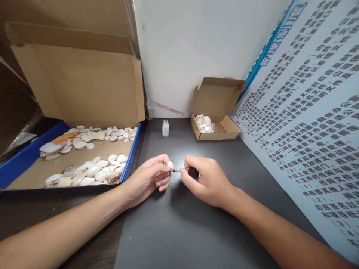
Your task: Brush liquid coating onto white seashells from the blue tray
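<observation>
Between the thumb and fingertips of my left hand [153,173] is a small pale seashell [171,165]. My right hand [206,179] grips a black brush cap [193,172]. From the cap a thin stem reaches left to a dark tip [175,170], right at the shell's lower edge; whether it touches is too small to tell. Both hands hover over the dark grey tabletop [168,231]. Behind them stands a small clear bottle [165,129] with a white label, upright and without a cap.
On the left lies a large blue-edged cardboard box [131,157], lid raised, with many loose shells [95,172] in two groups. At the back right a small brown box [221,136] holds more shells [206,124]. A white panel and a printed poster [303,112] border the table.
</observation>
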